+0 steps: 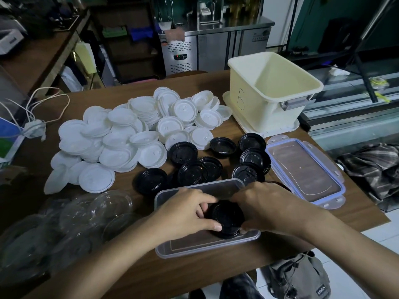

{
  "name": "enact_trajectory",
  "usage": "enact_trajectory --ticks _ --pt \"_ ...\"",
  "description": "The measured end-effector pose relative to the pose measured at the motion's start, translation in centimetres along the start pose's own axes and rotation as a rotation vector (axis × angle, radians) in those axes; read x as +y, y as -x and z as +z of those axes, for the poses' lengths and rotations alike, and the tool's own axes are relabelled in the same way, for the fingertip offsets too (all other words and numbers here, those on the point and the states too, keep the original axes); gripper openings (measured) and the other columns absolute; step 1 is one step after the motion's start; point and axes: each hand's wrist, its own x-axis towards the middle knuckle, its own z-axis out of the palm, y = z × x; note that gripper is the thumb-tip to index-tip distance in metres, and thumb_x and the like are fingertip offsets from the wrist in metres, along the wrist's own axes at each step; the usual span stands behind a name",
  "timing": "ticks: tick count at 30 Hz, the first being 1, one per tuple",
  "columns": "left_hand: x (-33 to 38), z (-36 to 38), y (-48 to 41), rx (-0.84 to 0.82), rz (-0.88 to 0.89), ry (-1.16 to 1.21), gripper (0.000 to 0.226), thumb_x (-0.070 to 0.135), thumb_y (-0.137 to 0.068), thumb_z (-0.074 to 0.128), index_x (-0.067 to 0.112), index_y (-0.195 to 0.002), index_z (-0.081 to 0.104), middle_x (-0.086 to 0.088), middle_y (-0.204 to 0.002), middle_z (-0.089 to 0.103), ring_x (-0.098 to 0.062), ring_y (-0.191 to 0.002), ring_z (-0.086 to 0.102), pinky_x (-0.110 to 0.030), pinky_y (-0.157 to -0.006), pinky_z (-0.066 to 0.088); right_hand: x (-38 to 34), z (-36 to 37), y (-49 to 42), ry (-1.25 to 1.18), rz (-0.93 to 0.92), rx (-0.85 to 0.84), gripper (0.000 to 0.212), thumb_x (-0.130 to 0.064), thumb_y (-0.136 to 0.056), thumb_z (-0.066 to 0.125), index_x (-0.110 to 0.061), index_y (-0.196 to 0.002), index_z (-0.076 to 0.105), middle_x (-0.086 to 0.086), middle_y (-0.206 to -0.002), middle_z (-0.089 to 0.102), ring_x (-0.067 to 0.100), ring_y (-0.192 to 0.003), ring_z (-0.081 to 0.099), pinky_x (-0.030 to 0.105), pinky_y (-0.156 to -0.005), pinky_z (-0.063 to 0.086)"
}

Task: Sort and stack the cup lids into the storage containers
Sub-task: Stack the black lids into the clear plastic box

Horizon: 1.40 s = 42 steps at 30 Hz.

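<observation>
While both hands reach into the clear box [190, 244] at the near edge of the table [133, 275], they hold a small stack of black lids [225, 219] between them. The left hand [185, 212] has its fingers curled around the left side of the stack, with the thumb pressed on the front. The right hand [265, 206] cups the right side of it. The stack sits low inside the box, close to the near wall.

More loose black lids [192, 173] lie on the table just behind the box. A big pile of white lids [129, 134] spreads over the middle of the table, toward the far edge. See-through lids [71, 225] are heaped at the near left corner. The box's own flat cover [304, 171] with blue trim lies by the right edge. A cream tub [272, 91] marked with a letter stands on its cover at the far right corner. A white cable [38, 113] rests by the left edge.
</observation>
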Motion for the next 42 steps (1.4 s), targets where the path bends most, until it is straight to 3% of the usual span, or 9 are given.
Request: enact_trajectory --ticks 7,10,13,16,19,27,31,34,42 --pt "-0.3 0.2 -0.3 -0.043 0.010 -0.096 0.024 0.051 -0.084 0.082 0.039 -0.103 0.073 0.009 -0.087 0.061 -0.005 -0.082 0.067 -0.036 -0.079 0.059 -0.1 0.4 -0.1 -0.048 -0.019 0.021 0.068 -0.050 -0.075 0.081 -0.042 -0.136 0.052 -0.009 -0.120 0.068 0.019 -0.107 0.068 0.036 -0.084 0.058" --pt "-0.2 0.2 -0.4 -0.051 0.007 -0.141 0.024 0.051 -0.086 0.080 0.037 -0.102 0.071 0.010 -0.087 0.063 -0.005 -0.082 0.067 -0.036 -0.081 0.058 -0.3 0.3 -0.2 -0.004 -0.006 0.019 0.067 -0.049 -0.077 0.081 -0.041 -0.137 0.052 -0.006 -0.121 0.068 0.020 -0.109 0.068 0.035 -0.085 0.058" --pt "0.2 0.1 -0.3 -0.077 0.007 -0.202 0.024 0.053 -0.088 0.078 0.044 -0.085 0.056 0.010 -0.090 0.062 -0.003 -0.084 0.064 -0.037 -0.082 0.058 -0.4 0.3 -0.4 0.053 0.002 0.025 0.066 -0.050 -0.076 0.082 -0.039 -0.135 0.055 -0.004 -0.118 0.070 0.021 -0.105 0.070 0.035 -0.081 0.058" --pt "0.5 0.0 0.2 -0.081 0.041 -0.275 0.021 0.055 -0.093 0.070 0.038 -0.098 0.060 0.011 -0.097 0.057 -0.002 -0.089 0.057 -0.034 -0.085 0.054 -0.4 0.5 -0.5 0.031 0.007 0.030 0.068 -0.053 -0.073 0.082 -0.043 -0.134 0.054 -0.007 -0.116 0.070 0.019 -0.102 0.070 0.035 -0.080 0.059" --pt "0.7 -0.2 0.6 -0.073 0.058 -0.327 0.053 0.058 -0.096 0.062 0.037 -0.144 0.053 0.015 -0.103 0.054 -0.003 -0.098 0.051 -0.028 -0.089 0.048 -0.2 0.4 0.0 -0.051 -0.008 0.057 0.073 -0.051 -0.074 0.079 -0.047 -0.137 0.044 -0.013 -0.122 0.066 0.017 -0.107 0.068 0.033 -0.080 0.055" --pt "1.0 -2.1 1.2 -0.091 0.020 -0.361 0.072 0.065 -0.095 0.061 0.034 -0.157 0.040 0.020 -0.118 0.057 0.004 -0.097 0.049 -0.028 -0.098 0.050 0.2 -1.1 1.6 -0.051 0.033 0.097 0.068 -0.057 -0.078 0.077 -0.035 -0.137 0.051 -0.012 -0.132 0.060 0.020 -0.113 0.064 0.040 -0.092 0.053" --pt "1.8 -3.6 1.6 -0.061 0.061 -0.272 0.060 0.058 -0.095 0.066 0.037 -0.150 0.052 0.020 -0.111 0.061 0.010 -0.092 0.058 -0.017 -0.087 0.051 0.5 -1.9 1.7 -0.143 0.001 0.195 0.062 -0.057 -0.082 0.075 -0.039 -0.137 0.052 -0.017 -0.123 0.062 0.012 -0.108 0.062 0.035 -0.085 0.052" --pt "2.2 -4.8 1.6 0.009 0.115 -0.183 0.042 0.047 -0.095 0.070 0.035 -0.135 0.067 0.017 -0.101 0.066 0.002 -0.088 0.064 -0.019 -0.079 0.054 0.8 -2.3 0.8 -0.254 -0.039 0.271 0.051 -0.054 -0.083 0.076 -0.042 -0.129 0.057 -0.019 -0.108 0.062 0.006 -0.097 0.060 0.035 -0.081 0.053" --pt "-0.4 -8.2 0.2 0.205 0.110 -0.165 0.022 0.027 -0.098 0.071 0.035 -0.118 0.076 0.015 -0.090 0.066 -0.002 -0.082 0.062 -0.015 -0.069 0.047 2.7 -3.0 -3.8 -0.396 -0.124 0.408 0.037 -0.039 -0.088 0.078 -0.035 -0.123 0.067 -0.021 -0.109 0.069 0.000 -0.086 0.060 0.039 -0.078 0.056"
